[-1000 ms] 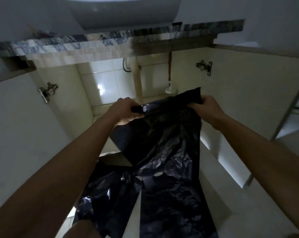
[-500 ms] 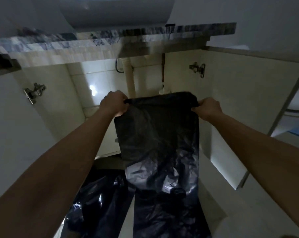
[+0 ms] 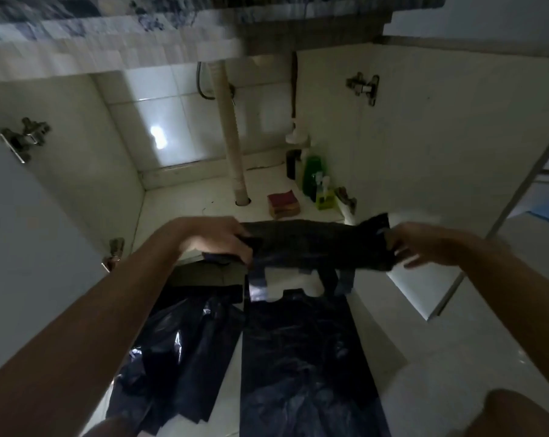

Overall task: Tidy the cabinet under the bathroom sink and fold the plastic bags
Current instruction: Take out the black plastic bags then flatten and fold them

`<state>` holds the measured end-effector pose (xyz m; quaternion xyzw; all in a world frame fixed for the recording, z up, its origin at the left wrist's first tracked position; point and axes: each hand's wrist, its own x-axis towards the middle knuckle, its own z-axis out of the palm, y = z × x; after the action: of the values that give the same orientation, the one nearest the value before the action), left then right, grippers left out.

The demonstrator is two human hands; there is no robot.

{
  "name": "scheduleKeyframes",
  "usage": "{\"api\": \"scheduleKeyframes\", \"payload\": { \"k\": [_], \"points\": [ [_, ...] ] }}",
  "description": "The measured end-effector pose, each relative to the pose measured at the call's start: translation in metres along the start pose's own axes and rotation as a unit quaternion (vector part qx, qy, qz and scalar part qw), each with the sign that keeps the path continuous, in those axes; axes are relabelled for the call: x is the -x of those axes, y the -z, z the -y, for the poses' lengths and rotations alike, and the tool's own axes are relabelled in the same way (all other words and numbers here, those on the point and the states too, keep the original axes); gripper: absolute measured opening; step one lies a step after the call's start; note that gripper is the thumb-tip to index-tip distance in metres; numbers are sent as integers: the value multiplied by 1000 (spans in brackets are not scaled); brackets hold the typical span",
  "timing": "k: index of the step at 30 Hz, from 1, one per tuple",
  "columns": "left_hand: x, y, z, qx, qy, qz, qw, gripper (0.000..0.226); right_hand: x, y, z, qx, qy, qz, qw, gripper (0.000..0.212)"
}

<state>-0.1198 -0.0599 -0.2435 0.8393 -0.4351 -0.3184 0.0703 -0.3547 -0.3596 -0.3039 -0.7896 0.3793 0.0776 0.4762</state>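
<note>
Your left hand [image 3: 216,244] and right hand [image 3: 424,246], set apart, each grip one end of the crumpled black plastic bag [image 3: 320,244], long axis left-to-right, equally near both, over the flat black plastic bag [image 3: 304,357] on the floor.

So the left hand [image 3: 216,241] and right hand [image 3: 424,244] grip the black bag [image 3: 317,247] by its ends, stretched between them. There's a second bag [image 3: 301,357] lying flat at 6 o'clock and a green bottle [image 3: 312,173] at 1 o'clock.

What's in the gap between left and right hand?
The black plastic bag, stretched across from left hand to right hand, each gripping one end; shown in the head view.
</note>
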Motion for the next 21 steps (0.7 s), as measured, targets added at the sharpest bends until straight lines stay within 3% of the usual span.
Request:
{"api": "scheduleKeyframes", "payload": {
  "k": [2, 4, 7, 10, 14, 18, 21],
  "points": [
    [-15, -30, 2, -27, 31, 82, 996, 40, 0, -17, -21, 90, -53, 77, 991, 28],
    [-29, -66, 5, -22, 57, 168, 984, 43, -4, -36, -37, 140, -93, 129, 977, 27],
    [-52, -118, 13, -28, 104, 227, 968, 43, -17, -68, -68, 171, -127, 127, 969, 19],
    [-71, -154, 22, -53, 115, 258, 958, 51, -31, -95, -106, 170, -112, 91, 975, 6],
    [-84, -189, 36, -31, 131, 263, 956, 30, -36, -128, -144, 145, -117, 85, 979, 36],
    [-98, -233, 60, -47, 127, 254, 958, 24, -41, -164, -188, 154, -138, 73, 976, 30],
    [-105, -269, 72, 1, 143, 220, 965, 15, -46, -190, -222, 158, -160, 67, 972, 32]
  ]
}}
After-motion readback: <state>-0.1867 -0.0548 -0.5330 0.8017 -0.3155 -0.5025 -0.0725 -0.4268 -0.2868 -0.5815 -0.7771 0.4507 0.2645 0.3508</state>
